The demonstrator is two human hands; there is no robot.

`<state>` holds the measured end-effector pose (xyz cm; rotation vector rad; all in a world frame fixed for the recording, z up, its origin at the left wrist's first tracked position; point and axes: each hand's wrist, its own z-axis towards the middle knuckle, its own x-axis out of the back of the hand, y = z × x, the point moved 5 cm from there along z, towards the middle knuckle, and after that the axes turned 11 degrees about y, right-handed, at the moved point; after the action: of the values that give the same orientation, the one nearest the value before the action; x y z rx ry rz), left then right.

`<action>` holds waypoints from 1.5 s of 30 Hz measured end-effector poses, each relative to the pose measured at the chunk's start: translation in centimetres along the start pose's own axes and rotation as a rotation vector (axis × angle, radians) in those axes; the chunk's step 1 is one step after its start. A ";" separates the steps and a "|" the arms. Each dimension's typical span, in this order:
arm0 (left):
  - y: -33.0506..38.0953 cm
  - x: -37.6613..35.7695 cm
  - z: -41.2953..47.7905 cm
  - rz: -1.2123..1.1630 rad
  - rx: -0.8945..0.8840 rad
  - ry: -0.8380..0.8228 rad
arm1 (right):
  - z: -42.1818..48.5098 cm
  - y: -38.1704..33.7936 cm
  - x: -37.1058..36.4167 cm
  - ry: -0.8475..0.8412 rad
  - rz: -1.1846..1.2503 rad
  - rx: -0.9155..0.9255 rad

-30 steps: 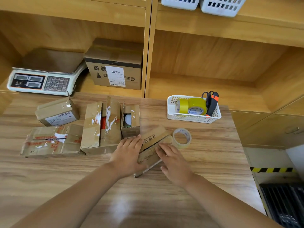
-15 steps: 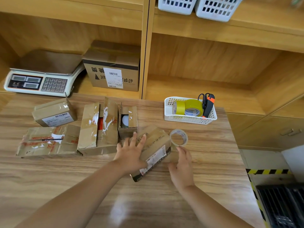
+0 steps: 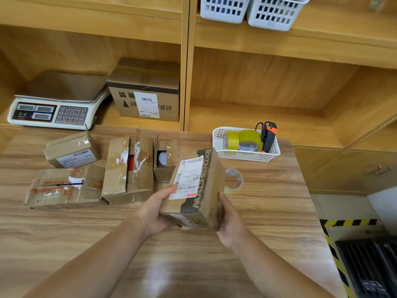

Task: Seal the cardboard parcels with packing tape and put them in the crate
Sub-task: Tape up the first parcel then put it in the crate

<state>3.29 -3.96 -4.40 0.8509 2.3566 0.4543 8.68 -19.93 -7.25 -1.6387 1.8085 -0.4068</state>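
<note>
Head view: two hands, both closed around one cardboard parcel (image 3: 194, 188) held up off the bench (image 3: 268, 211). Left hand (image 3: 155, 214) grips its left side, thumb on the white shipping label; right hand (image 3: 228, 220) cups the right side and lower corner. Parcel is tilted, brown, with a black band lettered down one face and a smaller sticker on the near end; whether it is taped shut cannot be told.

Count on the bench: four other parcels at the left. One closed with a label (image 3: 72, 150), one flat and crumpled with red-printed tape (image 3: 64, 186), one long with flaps up and torn white patches (image 3: 129, 168), one small open box with a round white thing inside (image 3: 165, 161). One clear tape roll (image 3: 235, 181) lies flat just behind the held parcel. One white basket (image 3: 247, 154) at the far edge holds two yellow tape rolls (image 3: 247, 140), scissors and an orange-black cutter (image 3: 269, 136).

Shelf behind: one weighing scale (image 3: 51, 110), one labelled carton (image 3: 146, 97). Two white baskets (image 3: 253, 9) on the upper shelf.

Room: the near half of the bench is bare, as is its right part past the tape roll. The right bench edge drops to the floor with yellow-black hazard tape (image 3: 350, 222) and a dark crate (image 3: 371, 265) at lower right.
</note>
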 end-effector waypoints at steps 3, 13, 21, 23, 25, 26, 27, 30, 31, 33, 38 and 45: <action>0.3 -0.4 -0.2 -0.057 -0.011 -0.042 | -0.6 -0.9 -1.5 -0.054 0.137 -0.109; 1.2 0.5 0.3 -0.039 0.009 -0.080 | -1.4 -3.0 -2.8 -0.206 0.153 -0.077; 1.7 0.8 0.6 0.122 0.000 -0.002 | -1.6 -2.9 -3.6 -0.191 -0.030 0.005; 1.9 0.5 0.6 0.164 -0.015 0.013 | -1.7 -2.8 -3.9 -0.164 -0.030 0.026; 2.0 0.3 0.7 0.197 -0.049 0.013 | -2.2 -2.9 -3.9 -0.125 -0.045 0.060; 2.1 0.3 0.8 0.208 -0.065 0.011 | -2.3 -3.1 -3.9 -0.109 -0.049 0.081; 2.1 0.3 0.8 0.215 -0.079 0.001 | -2.3 -3.2 -4.0 -0.105 -0.051 0.102; 2.1 0.3 1.0 0.244 -0.112 -0.051 | -2.4 -3.5 -3.9 -0.095 -0.073 0.147; 2.2 0.3 0.9 0.254 -0.125 -0.060 | -2.4 -3.6 -3.8 -0.097 -0.096 0.146; 2.5 0.5 0.9 0.282 -0.173 -0.071 | -2.8 -4.0 -3.7 -0.132 -0.142 0.116; 3.2 0.4 1.3 0.287 -0.254 -0.132 | -2.8 -4.4 -3.8 -0.166 -0.147 -0.027; 2.7 -0.2 1.3 0.269 -0.243 -0.223 | -2.0 -4.2 -3.9 -0.151 -0.120 0.039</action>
<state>5.52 -1.94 -4.00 1.0470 1.9460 0.7015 10.63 -17.29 -2.18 -1.7086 1.5884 -0.3586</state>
